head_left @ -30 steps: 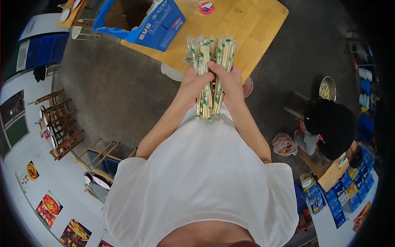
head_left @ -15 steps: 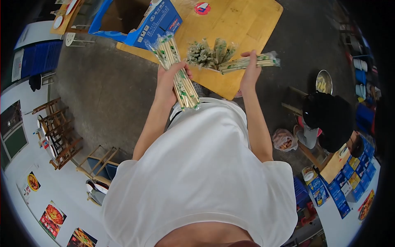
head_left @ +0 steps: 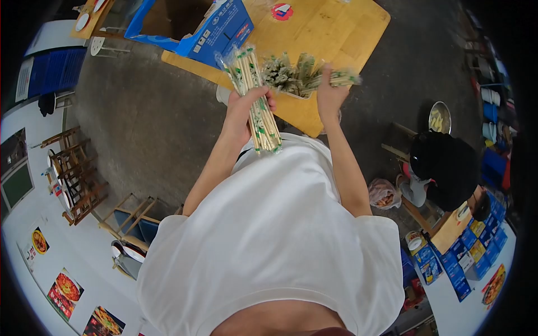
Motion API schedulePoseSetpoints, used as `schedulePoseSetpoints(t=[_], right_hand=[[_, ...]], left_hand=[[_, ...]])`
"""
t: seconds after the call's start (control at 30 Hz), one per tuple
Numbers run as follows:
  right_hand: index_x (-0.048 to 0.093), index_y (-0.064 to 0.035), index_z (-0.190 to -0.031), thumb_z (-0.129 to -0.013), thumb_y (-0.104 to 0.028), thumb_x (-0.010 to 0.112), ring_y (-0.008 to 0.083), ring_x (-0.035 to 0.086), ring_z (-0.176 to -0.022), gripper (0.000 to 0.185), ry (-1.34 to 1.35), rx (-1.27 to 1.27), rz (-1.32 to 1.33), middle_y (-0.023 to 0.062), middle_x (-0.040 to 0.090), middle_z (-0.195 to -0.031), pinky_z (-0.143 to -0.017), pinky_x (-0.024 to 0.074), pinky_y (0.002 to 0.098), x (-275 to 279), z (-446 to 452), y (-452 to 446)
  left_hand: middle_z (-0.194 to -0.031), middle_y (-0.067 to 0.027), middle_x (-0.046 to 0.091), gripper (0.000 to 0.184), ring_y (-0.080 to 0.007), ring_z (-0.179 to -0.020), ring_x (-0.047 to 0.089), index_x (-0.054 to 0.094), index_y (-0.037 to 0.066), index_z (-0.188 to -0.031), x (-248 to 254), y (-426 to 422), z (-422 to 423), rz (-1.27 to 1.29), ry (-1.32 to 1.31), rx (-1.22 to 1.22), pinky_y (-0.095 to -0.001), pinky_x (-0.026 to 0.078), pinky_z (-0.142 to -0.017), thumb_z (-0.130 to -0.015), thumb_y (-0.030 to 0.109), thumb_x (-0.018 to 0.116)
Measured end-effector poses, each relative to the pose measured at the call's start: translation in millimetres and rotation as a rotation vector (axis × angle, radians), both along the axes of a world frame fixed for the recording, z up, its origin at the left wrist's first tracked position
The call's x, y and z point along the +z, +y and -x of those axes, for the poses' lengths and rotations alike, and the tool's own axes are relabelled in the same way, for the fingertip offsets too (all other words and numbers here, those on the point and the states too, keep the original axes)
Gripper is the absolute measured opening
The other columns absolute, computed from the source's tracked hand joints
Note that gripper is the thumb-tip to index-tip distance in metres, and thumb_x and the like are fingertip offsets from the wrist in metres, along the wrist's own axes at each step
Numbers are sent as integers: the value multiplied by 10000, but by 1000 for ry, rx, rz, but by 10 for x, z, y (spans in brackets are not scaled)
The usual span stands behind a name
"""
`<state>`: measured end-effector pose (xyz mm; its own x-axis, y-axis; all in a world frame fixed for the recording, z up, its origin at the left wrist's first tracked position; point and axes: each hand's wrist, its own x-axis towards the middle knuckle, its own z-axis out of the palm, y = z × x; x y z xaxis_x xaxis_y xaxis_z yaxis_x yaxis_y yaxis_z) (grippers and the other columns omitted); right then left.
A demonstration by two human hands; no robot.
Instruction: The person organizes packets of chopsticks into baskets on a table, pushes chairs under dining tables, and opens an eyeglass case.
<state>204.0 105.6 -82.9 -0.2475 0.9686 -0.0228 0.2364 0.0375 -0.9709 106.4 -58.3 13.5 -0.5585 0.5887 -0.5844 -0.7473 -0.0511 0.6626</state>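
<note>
My left hand (head_left: 242,112) is closed around a thick bundle of chopsticks (head_left: 265,126) in clear wrappers with green print, held in front of my waist. The bundle leans slightly, its upper ends close to the blue box. My right hand (head_left: 332,99) grips a smaller bunch of wrapped chopsticks (head_left: 344,78), which lies sideways and is blurred. Just left of that hand, at the table's near corner, more wrapped chopsticks (head_left: 280,74) stand packed in a holder (head_left: 298,97), of which only a light rim shows.
A large open blue carton (head_left: 224,31) sits on the yellow wooden table (head_left: 330,33), with a round red sticker (head_left: 282,11) behind. At right, a person in black (head_left: 448,165) sits near a metal bowl (head_left: 440,117) and a plastic bag (head_left: 384,193). Wooden chairs (head_left: 78,173) stand at left.
My right hand has moved left and inward, bringing its bunch closer to the holder. The left hand keeps its bundle, shifted slightly right in view.
</note>
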Motion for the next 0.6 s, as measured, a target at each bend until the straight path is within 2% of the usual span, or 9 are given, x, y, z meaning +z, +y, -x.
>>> schedulePoseSetpoints(t=[0.03,0.07,0.13,0.23,0.33,0.4,0.43,0.6], right_hand=[[602,38,-831,-847,-239,637,217,591,-648,280,-54,78,-108,135,620,-710,-605,448,344,-102,-11,-3],[602,38,-831,-847,-239,637,217,591,-648,280,-54,76,-113,135,620,-710,-605,448,344,-207,-43,-39],[600,20,-847,-821,-212,649,343,590,-689,239,-217,375,-280,189,599,-743,-616,458,385,-322,-82,-124],[589,14,-874,-773,-142,655,390,571,-737,198,-295,434,-375,214,577,-786,-637,463,412,-394,-39,-222],[581,29,-916,-722,-77,640,383,580,-776,229,-344,522,-272,225,573,-833,-655,470,419,-389,25,-148],[576,37,-924,-708,-64,633,380,582,-778,245,-293,495,-202,228,572,-828,-659,471,416,-332,5,-172],[571,46,-932,-695,-51,627,377,584,-780,262,-247,466,-129,231,572,-822,-663,472,413,-305,-10,-179],[574,50,-928,-709,-17,601,356,599,-788,230,-257,499,-155,221,590,-850,-649,479,399,-378,-23,-140]], left_hand=[[-770,-97,551,208,-169,-643,576,494,-19,-959,1,4,2,-4,1,-4,-291,504,-562,-800,70,595],[-770,-97,552,211,-168,-645,577,493,-18,-962,1,4,3,-9,-3,-10,-290,505,-564,-800,71,596],[-771,-97,552,214,-168,-646,578,493,-18,-964,10,0,-1,-15,-8,-9,-289,505,-565,-800,73,597],[-758,-85,567,170,-166,-626,587,513,-9,-910,25,-7,-20,-40,5,-15,-285,519,-564,-808,97,598],[-767,-86,579,176,-163,-642,592,525,-7,-917,11,10,-12,-48,-73,-11,-284,523,-580,-810,114,596],[-797,-95,562,245,-166,-682,580,500,-10,-1018,-17,6,-8,-98,-183,-6,-284,518,-609,-812,90,584],[-797,-95,562,245,-166,-682,580,500,-10,-1018,-32,12,-9,-98,-182,-2,-284,518,-609,-812,90,584],[-849,-100,563,271,-179,-721,583,480,-12,-1064,-97,0,-4,-174,-250,-28,-302,522,-639,-841,118,564]])
